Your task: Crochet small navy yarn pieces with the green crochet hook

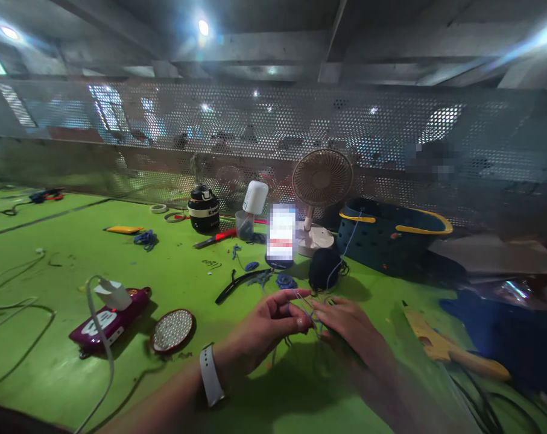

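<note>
Pale blue yarn [319,326] runs between my two hands above the green table. My left hand [273,322], with a white band on its wrist, pinches the yarn between thumb and fingers. Close against it, my right hand [345,322] has its fingers closed; a thin line shows at its fingertips, too small to tell whether it is a tool or yarn. Loose ends dangle below. Just beyond my hands rest a dark ball of yarn [324,269] and a small blue crocheted round piece [285,281]. A strand reaches from the basket [382,241] towards my right hand.
Behind stand a fan [322,178], a lit phone [281,234] and a black jar [203,208]. To the left lie a purple power strip [105,322] with a cable and a round studded disc [172,331]. A yellow-handled tool [454,349] lies right.
</note>
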`<state>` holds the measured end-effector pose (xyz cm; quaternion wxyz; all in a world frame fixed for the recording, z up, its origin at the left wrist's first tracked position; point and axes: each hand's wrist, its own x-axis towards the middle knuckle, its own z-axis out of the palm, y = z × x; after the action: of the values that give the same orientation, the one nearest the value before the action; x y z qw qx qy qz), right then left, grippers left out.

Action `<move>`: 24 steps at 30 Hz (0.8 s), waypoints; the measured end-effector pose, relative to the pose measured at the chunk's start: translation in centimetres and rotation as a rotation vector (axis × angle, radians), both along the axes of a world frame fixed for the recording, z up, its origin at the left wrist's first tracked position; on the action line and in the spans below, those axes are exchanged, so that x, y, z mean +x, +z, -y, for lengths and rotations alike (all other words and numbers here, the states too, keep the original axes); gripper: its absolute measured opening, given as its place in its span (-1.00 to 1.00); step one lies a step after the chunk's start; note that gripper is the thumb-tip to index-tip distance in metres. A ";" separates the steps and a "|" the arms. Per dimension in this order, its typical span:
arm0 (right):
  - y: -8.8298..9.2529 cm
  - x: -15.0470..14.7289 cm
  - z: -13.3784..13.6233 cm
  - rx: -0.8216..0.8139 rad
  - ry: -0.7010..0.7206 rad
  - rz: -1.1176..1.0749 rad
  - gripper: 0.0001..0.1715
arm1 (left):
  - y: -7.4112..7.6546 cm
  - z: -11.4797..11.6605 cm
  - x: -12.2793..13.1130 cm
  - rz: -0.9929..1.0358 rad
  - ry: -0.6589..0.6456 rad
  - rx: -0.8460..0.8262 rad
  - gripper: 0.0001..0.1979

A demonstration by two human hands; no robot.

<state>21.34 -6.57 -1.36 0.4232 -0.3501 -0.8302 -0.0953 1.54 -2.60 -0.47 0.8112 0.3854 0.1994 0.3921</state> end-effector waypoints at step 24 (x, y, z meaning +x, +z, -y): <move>0.5 -1.9 1.9 -0.498 -0.114 -0.692 -0.80 | 0.4 0.1 -0.2 -0.141 0.075 0.137 -0.38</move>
<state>19.47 -8.46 -0.86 0.5734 -0.4983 -0.6162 0.2078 1.30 -2.72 -0.10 0.7516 0.4588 0.2429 0.4069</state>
